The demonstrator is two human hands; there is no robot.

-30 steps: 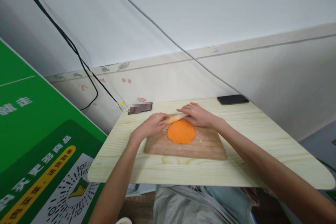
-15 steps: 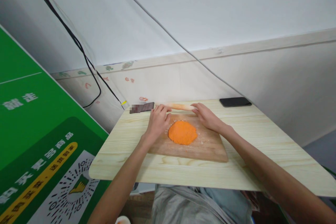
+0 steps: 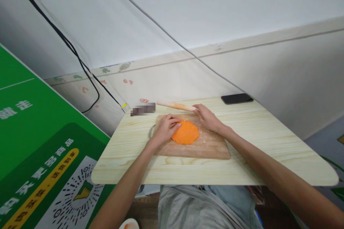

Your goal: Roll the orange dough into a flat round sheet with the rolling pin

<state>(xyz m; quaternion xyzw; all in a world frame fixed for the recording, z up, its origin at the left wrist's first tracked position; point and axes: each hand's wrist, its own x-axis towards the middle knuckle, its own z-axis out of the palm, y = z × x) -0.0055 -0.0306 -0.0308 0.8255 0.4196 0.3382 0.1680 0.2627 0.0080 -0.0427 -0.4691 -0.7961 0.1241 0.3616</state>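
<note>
A flat, roughly round sheet of orange dough lies on a wooden cutting board. My left hand is at the dough's upper left edge, thumb on top and fingers curled in, gripping that edge. My right hand is closed around the right end of a wooden rolling pin. The pin is held beyond the board's far edge, its left end free and its middle stained orange. White flour specks dot the board around the dough. The board's metal handle shows beside my left hand.
A black phone lies at the back right of the pale wooden table. Another dark, partly blurred flat object is at the back left. The wall rises behind the table, and a green sign stands to the left.
My left hand has let go of the rolling pin and come down onto the dough's edge. My right hand keeps hold of the pin. The view has shifted slightly.
</note>
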